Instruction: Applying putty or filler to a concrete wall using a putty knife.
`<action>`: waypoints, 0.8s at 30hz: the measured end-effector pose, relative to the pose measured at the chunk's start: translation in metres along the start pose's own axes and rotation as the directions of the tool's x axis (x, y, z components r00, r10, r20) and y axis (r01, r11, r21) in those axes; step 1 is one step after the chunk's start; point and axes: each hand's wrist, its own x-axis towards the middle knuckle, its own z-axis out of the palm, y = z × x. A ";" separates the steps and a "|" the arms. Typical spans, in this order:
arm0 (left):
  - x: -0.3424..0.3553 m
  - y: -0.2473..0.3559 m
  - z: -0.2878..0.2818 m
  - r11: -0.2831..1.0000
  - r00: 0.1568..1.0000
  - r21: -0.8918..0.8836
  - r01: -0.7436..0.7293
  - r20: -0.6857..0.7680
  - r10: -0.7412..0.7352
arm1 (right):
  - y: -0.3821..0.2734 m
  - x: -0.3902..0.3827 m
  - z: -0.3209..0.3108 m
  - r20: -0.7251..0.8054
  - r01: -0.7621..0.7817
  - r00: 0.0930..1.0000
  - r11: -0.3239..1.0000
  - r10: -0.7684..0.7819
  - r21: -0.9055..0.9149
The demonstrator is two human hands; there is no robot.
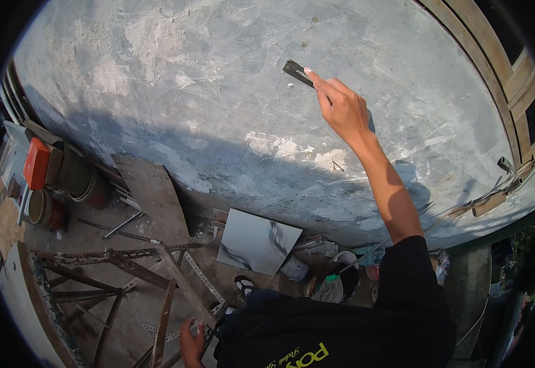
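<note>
My right hand (pixel 345 109) is raised to the grey, patchy wall (pixel 230 80), its fingers closed around a dark-bladed putty knife (pixel 299 73). The blade lies close against the plaster, its tip pointing up and left. Small pale lumps of filler sit on the surface near the blade, and rough whitish patches spread over the lower wall. Low beside my body, my left hand (pixel 192 341) hangs with its fingers loosely apart and nothing visible in it. It is nearest to a rusty metal frame (pixel 163 319).
Buckets (pixel 45 210) and an orange container (pixel 37 164) stand at the left. A board (pixel 151 190) leans on the wall. A marbled white tile (pixel 258 241) lies below, beside more buckets (pixel 345 270). Wooden framing (pixel 494 49) edges the upper right; cables (pixel 513 184) hang below it.
</note>
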 end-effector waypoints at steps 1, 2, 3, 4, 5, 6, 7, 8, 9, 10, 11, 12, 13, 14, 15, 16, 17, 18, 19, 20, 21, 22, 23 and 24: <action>-0.001 0.001 0.000 0.999 0.999 0.028 0.032 0.003 -0.032 | 0.000 -0.001 0.001 0.078 -0.013 0.997 1.000 0.013 -0.002; -0.003 0.000 0.000 0.999 0.999 0.025 0.036 0.003 -0.037 | 0.000 0.000 0.000 0.081 -0.009 0.997 1.000 0.009 0.001; -0.004 0.000 0.001 1.000 1.000 -0.008 0.024 -0.007 -0.024 | -0.001 0.001 -0.002 0.012 -0.012 1.000 1.000 0.012 0.005; -0.005 -0.001 0.001 0.999 1.000 -0.042 0.011 -0.017 -0.012 | -0.001 0.002 -0.003 -0.058 -0.016 0.998 1.000 0.016 0.010; -0.006 0.000 0.001 0.999 1.000 -0.044 0.014 -0.016 -0.014 | 0.000 0.001 -0.003 -0.055 -0.013 0.998 1.000 0.013 0.010; -0.008 0.001 0.001 1.000 1.000 -0.022 0.005 -0.031 -0.005 | 0.001 -0.001 -0.004 0.013 -0.004 1.000 1.000 0.004 0.005; -0.009 0.001 0.001 1.000 0.999 0.000 -0.004 -0.045 0.004 | 0.001 -0.002 -0.004 0.082 0.004 0.997 1.000 -0.004 0.001; -0.009 -0.001 0.002 1.000 0.999 -0.002 -0.003 -0.044 0.003 | 0.001 -0.002 -0.005 0.084 0.005 0.996 1.000 -0.005 0.000; -0.008 -0.003 0.003 1.000 0.999 -0.031 0.001 -0.033 -0.002 | 0.001 -0.003 -0.006 0.004 -0.027 1.000 0.999 0.027 0.040; -0.008 -0.005 0.004 0.998 1.000 -0.061 0.006 -0.022 -0.007 | 0.000 -0.004 -0.006 -0.074 -0.057 0.995 0.995 0.063 0.082; -0.008 -0.004 0.003 0.998 1.000 -0.061 0.008 -0.020 -0.009 | 0.000 -0.007 -0.007 -0.071 -0.057 0.996 0.995 0.063 0.083; -0.009 -0.001 0.002 0.999 1.000 -0.039 0.019 -0.017 -0.019 | 0.000 -0.010 -0.006 -0.054 -0.068 0.996 0.995 0.072 0.075; -0.009 0.000 0.001 0.999 0.999 -0.016 0.030 -0.014 -0.030 | 0.000 -0.013 -0.006 -0.037 -0.079 0.996 0.994 0.082 0.068; -0.010 -0.001 0.001 0.999 0.999 -0.016 0.030 -0.013 -0.030 | 0.001 -0.017 -0.005 -0.036 -0.080 0.996 0.995 0.082 0.068; -0.010 -0.004 0.002 1.000 1.000 -0.012 0.012 -0.017 -0.012 | 0.002 -0.020 -0.003 -0.047 -0.069 0.996 0.996 0.072 0.062; -0.010 -0.006 0.002 1.000 1.000 -0.009 -0.005 -0.022 0.005 | 0.003 -0.024 -0.001 -0.057 -0.058 0.996 0.997 0.061 0.056; -0.010 -0.004 0.002 1.000 1.000 -0.009 -0.003 -0.018 0.003 | 0.002 -0.027 0.001 -0.053 -0.058 0.997 0.997 0.061 0.056; -0.010 -0.001 0.000 1.000 1.000 0.004 0.003 -0.018 -0.003 | 0.001 -0.029 0.003 -0.023 -0.077 0.997 0.996 0.078 0.054; -0.011 0.001 0.000 1.000 1.000 0.017 0.008 -0.018 -0.008 | 0.000 -0.032 0.006 0.006 -0.096 0.995 0.994 0.096 0.052; -0.012 0.001 0.000 1.000 1.000 0.018 0.009 -0.019 -0.009 | 0.002 -0.034 0.008 0.006 -0.097 0.995 0.994 0.096 0.053; -0.012 0.000 0.000 1.000 1.000 -0.003 0.009 -0.015 -0.009 | 0.004 -0.037 0.012 -0.008 -0.068 0.998 0.997 0.069 0.045; -0.013 -0.002 0.001 1.000 1.000 -0.024 0.009 -0.011 -0.009 | 0.006 -0.038 0.013 -0.023 -0.039 0.999 0.999 0.040 0.036; -0.014 -0.004 0.002 1.000 1.000 -0.023 0.012 -0.012 -0.012 | 0.005 -0.037 0.012 -0.021 -0.039 0.999 0.999 0.040 0.038; -0.015 -0.007 0.003 1.000 1.000 -0.009 0.009 -0.024 -0.009 | 0.005 -0.036 0.009 -0.028 -0.065 0.997 0.998 0.065 0.027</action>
